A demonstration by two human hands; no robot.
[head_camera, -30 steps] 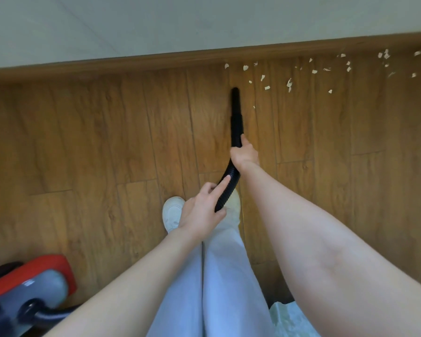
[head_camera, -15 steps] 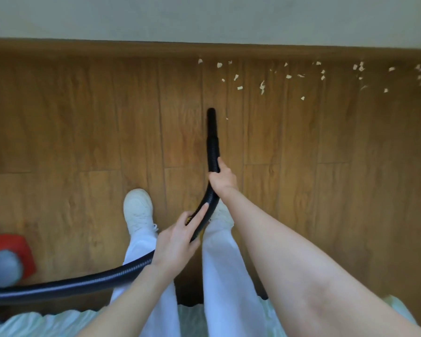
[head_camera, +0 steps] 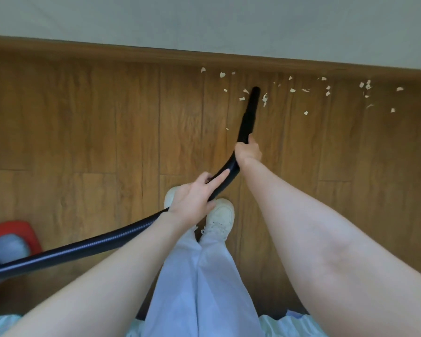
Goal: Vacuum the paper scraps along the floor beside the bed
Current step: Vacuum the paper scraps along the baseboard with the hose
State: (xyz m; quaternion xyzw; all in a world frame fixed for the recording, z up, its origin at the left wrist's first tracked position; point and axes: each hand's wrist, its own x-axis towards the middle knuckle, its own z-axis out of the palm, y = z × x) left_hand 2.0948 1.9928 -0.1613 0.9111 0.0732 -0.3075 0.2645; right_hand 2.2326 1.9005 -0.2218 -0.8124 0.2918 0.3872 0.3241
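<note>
A black vacuum hose (head_camera: 90, 246) curves from the lower left up to a narrow black nozzle (head_camera: 252, 105). My right hand (head_camera: 248, 152) grips the hose just behind the nozzle. My left hand (head_camera: 195, 198) holds the ribbed hose lower down, index finger lying straight along it. The nozzle tip sits among small pale paper scraps (head_camera: 265, 99) scattered on the wooden floor (head_camera: 107, 132) near the baseboard (head_camera: 131, 51). More scraps (head_camera: 366, 86) trail off to the right.
The red and grey vacuum body (head_camera: 7, 242) stands at the lower left edge. My white shoes (head_camera: 220, 215) and pale trousers are below the hands. Light bedding (head_camera: 289, 324) shows along the bottom edge. A pale wall rises above the baseboard.
The nozzle has swung forward and to the right, from short of the scraps to in among them. Both hands moved with the hose.
</note>
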